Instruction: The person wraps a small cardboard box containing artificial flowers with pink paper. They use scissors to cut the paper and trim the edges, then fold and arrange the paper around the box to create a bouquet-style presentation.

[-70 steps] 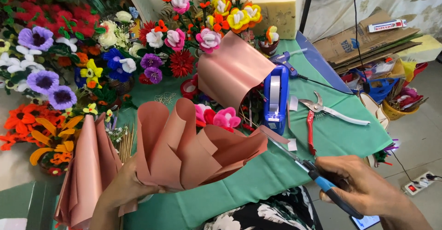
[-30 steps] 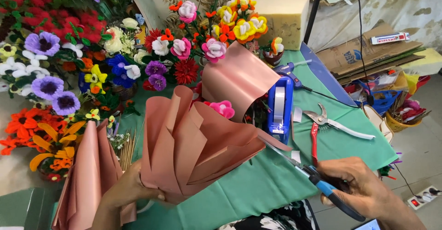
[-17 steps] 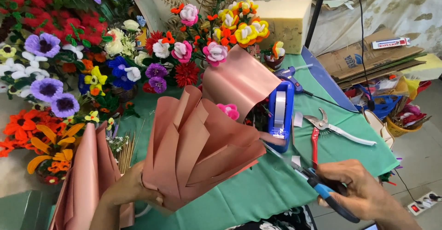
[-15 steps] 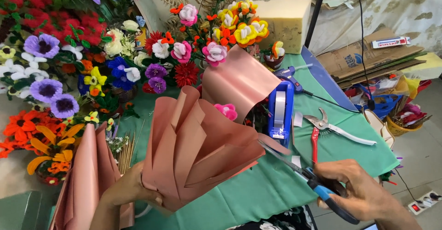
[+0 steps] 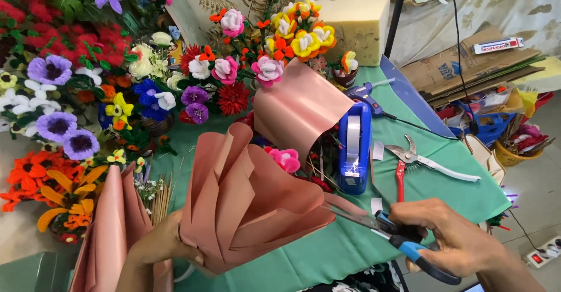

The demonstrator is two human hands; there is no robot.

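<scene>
- A table (image 5: pixel 450 169) under a green cloth (image 5: pixel 327 251) carried everything.
- A blue tape dispenser (image 5: pixel 355 147) stood on it just beyond the scissor grip.
- Red-handled pruners (image 5: pixel 421 162) lay past the grip, a little to the right.
- A glue gun (image 5: pixel 365 91) lay farther back, behind the dispenser.
- A foam block (image 5: pixel 356 26) stood at the far edge.
- Pots of flowers (image 5: pixel 222 76) crowded the far left, well apart from the grip.

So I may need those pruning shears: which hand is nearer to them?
Right. The right hand, holding scissors, sits just below the pruning shears; the left hand grips pink paper far left.
</scene>
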